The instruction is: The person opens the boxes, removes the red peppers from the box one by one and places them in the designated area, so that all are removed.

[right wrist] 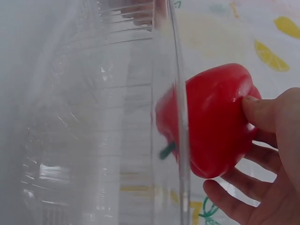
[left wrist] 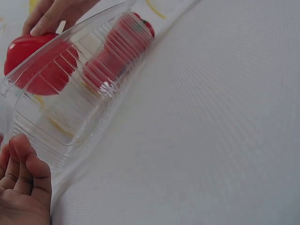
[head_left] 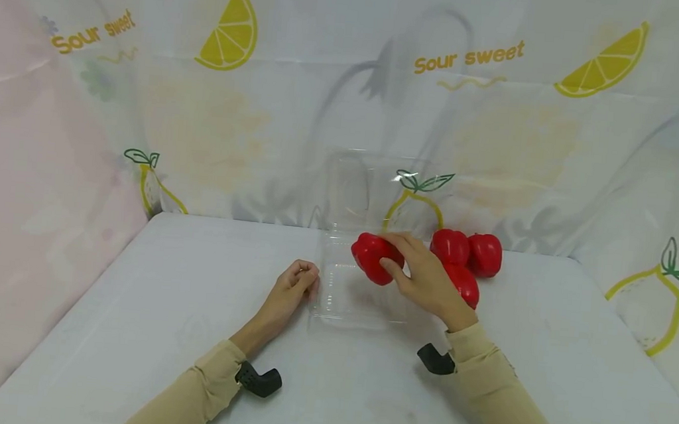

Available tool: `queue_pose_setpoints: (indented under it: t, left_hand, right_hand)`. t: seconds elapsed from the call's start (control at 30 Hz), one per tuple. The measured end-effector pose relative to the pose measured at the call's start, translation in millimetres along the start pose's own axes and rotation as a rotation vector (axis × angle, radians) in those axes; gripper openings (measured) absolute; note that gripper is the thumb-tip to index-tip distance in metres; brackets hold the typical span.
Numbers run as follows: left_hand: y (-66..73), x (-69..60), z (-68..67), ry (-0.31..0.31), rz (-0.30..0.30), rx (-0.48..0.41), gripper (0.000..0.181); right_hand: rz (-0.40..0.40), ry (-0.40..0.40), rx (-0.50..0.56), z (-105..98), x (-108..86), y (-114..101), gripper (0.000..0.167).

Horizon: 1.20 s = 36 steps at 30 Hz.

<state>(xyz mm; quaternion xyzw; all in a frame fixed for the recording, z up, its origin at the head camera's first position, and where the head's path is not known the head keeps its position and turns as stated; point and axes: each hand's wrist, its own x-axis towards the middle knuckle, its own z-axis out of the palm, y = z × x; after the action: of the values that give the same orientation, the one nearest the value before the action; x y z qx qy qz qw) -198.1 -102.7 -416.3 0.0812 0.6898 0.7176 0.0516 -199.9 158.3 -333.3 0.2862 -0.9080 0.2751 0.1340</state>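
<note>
A red bell pepper point(head_left: 372, 258) is held by my right hand point(head_left: 427, 275), thumb on one side and fingers on the other. The pepper is over the base of a clear plastic clamshell box point(head_left: 332, 304), whose lid point(head_left: 350, 186) stands raised at the back. In the right wrist view, the pepper's green stem point(right wrist: 167, 150) shows through the box wall. At the box's left edge, my left hand point(head_left: 288, 293) has curled fingers pinching the rim; the exact contact is partly hidden. Through the clear side, the left wrist view shows the held pepper point(left wrist: 44, 65).
To the right of the box, more red peppers sit close together: one at the back left point(head_left: 450, 246), another pepper point(head_left: 486, 255) beside it, and a nearer pepper point(head_left: 464, 285) partly behind my right arm. A printed fabric backdrop point(head_left: 300, 102) rises behind the white table point(head_left: 191, 273).
</note>
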Motion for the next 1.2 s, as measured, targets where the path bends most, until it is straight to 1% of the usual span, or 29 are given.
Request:
queue_pose_setpoints:
  t: [0.2, 0.33, 0.57, 0.83, 1.03, 1.2]
  left_hand:
    - [-0.3, -0.8, -0.5, -0.010, 0.005, -0.006, 0.023]
    - [-0.8, -0.7, -0.4, -0.008, 0.006, 0.000, 0.024]
    - [-0.1, -0.2, 1.1, -0.003, 0.000, 0.000, 0.019]
    - [-0.1, 1.1, 1.2, 0.005, 0.002, 0.009, 0.023]
    - [0.6, 0.6, 1.0, 0.007, 0.005, 0.009, 0.020]
    - [1.3, -0.1, 0.2, 0.008, -0.003, 0.016, 0.019]
  right_hand:
    - [0.049, -0.005, 0.013, -9, -1.9, 2, 0.052]
    - [0.065, -0.003, 0.035, -14, -3.4, 3, 0.052]
    - [0.085, 0.005, 0.028, -23, -4.0, 5, 0.050]
    - [0.147, -0.012, 0.026, -35, -6.4, 12, 0.049]
    - [0.223, -0.036, 0.051, -44, -9.4, 17, 0.049]
    - [0.265, -0.057, 0.052, -49, -11.6, 20, 0.049]
